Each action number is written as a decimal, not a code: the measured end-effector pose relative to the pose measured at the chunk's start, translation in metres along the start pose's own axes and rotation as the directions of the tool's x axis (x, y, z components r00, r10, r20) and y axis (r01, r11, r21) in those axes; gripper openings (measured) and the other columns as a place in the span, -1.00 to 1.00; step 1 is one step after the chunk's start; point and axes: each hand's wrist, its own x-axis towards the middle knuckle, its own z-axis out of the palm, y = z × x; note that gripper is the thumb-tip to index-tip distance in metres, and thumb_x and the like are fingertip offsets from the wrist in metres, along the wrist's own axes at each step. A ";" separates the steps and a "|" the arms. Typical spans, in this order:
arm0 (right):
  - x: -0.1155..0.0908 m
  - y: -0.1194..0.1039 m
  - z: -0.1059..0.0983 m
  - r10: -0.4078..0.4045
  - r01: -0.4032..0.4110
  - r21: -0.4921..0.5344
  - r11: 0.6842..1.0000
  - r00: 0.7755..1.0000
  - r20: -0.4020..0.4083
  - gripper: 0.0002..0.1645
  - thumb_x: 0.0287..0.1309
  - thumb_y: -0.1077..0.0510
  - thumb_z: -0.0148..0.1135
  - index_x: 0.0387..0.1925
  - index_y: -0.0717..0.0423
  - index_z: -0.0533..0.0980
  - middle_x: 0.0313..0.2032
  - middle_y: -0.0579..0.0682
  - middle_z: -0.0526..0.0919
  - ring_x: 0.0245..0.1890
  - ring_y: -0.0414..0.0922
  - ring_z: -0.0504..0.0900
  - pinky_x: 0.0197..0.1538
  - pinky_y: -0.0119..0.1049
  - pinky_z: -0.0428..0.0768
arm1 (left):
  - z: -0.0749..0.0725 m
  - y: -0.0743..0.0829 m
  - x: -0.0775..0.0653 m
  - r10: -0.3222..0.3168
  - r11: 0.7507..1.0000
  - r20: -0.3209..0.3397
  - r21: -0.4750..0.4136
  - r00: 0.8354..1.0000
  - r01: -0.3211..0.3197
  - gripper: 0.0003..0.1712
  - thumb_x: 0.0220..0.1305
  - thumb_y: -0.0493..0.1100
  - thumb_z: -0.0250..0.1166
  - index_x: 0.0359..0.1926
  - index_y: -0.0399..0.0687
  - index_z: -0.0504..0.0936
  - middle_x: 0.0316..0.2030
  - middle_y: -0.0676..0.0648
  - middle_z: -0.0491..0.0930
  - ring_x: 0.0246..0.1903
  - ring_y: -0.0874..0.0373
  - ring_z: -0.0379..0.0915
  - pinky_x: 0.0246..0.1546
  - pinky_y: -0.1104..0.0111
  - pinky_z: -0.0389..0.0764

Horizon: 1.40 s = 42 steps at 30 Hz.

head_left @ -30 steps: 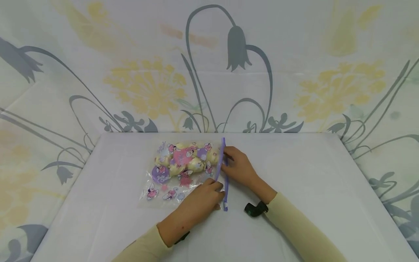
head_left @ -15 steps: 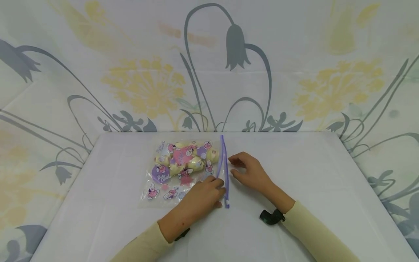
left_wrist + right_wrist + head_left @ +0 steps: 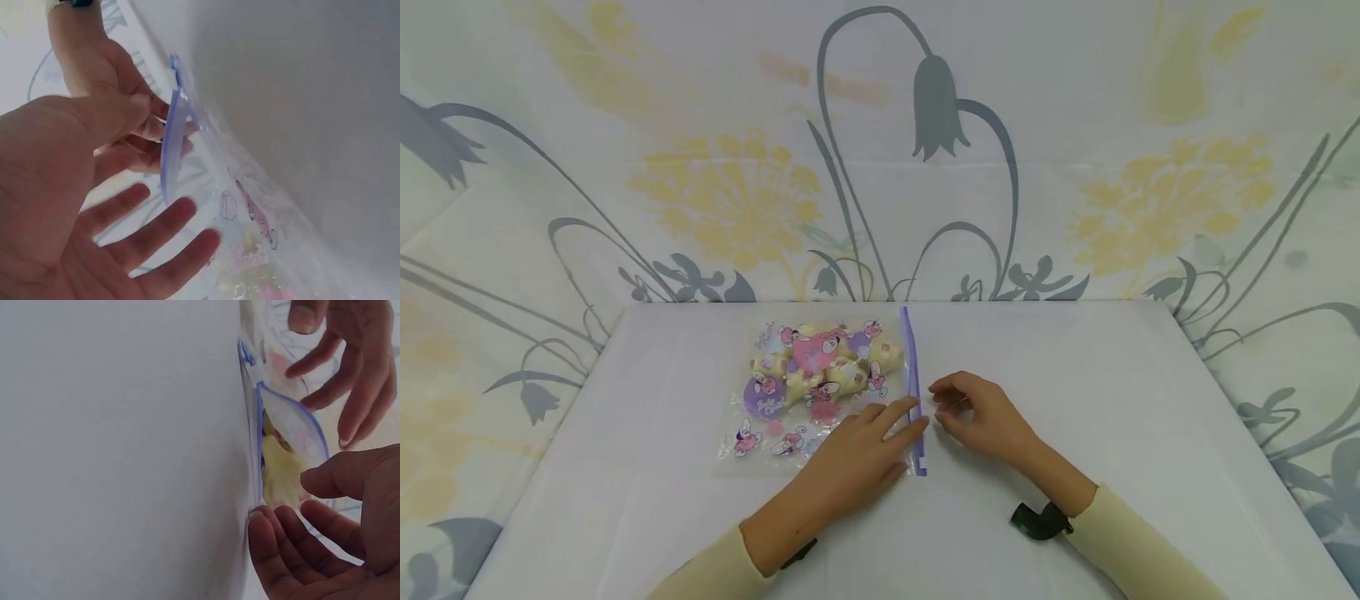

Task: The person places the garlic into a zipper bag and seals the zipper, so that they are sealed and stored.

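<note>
A clear zip bag [image 3: 820, 375] with pink and purple cartoon prints lies flat on the white table, holding several pale yellow lumpy items [image 3: 847, 377]. Its purple zip edge [image 3: 912, 358] is on the right, with a slider [image 3: 922, 463] at the near end. In the right wrist view the bag's mouth [image 3: 294, 419] gapes between two purple strips. My left hand [image 3: 857, 458] lies over the bag's near right part, fingers extended to the zip edge. Just right of that edge, my right hand [image 3: 988, 421] hovers with loosely bent fingers and holds nothing visible.
A white table [image 3: 625, 500] bears the bag. Behind it hangs a pale cloth [image 3: 1060, 167] printed with grey and yellow flowers, which also runs along both sides. A dark wrist camera [image 3: 1041, 522] sits under the right wrist.
My right hand has let go of the zip edge and moved right and nearer. My left hand's fingers, earlier bent at the edge, have straightened. The two purple strips now look closer together.
</note>
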 end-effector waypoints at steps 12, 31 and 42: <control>-0.018 -0.020 0.005 0.110 -0.108 -0.031 0.994 0.993 0.043 -0.64 0.21 0.36 0.44 0.04 0.22 0.64 -0.16 -0.03 0.74 -0.21 -0.21 0.70 -0.11 -0.30 0.75 | -0.002 0.017 -0.033 -0.198 0.980 0.101 0.041 0.975 0.194 -0.19 0.35 0.43 0.32 0.45 0.13 0.55 0.45 -0.05 0.45 0.50 -0.16 0.26 0.42 -0.17 0.38; -0.025 -0.047 0.017 0.255 -0.244 -0.104 0.964 0.961 0.110 -0.79 0.12 0.23 0.56 -0.27 0.19 0.65 -0.48 -0.18 0.58 -0.48 -0.29 0.51 -0.38 -0.40 0.58 | 0.003 0.021 -0.042 -0.201 0.977 0.191 -0.032 0.961 0.210 -0.11 0.38 0.49 0.22 0.56 0.21 0.42 0.60 -0.03 0.27 0.59 -0.25 0.08 0.41 -0.33 0.29; -0.012 -0.054 0.031 0.342 -0.313 -0.214 0.925 0.932 0.117 -0.68 0.03 0.11 0.59 -0.63 0.03 0.57 -0.66 -0.20 0.53 -0.63 -0.26 0.46 -0.56 -0.37 0.44 | 0.006 0.018 -0.042 -0.202 0.972 0.227 -0.069 0.953 0.223 -0.11 0.39 0.48 0.20 0.59 0.23 0.38 0.62 -0.02 0.22 0.61 -0.25 0.05 0.41 -0.30 0.33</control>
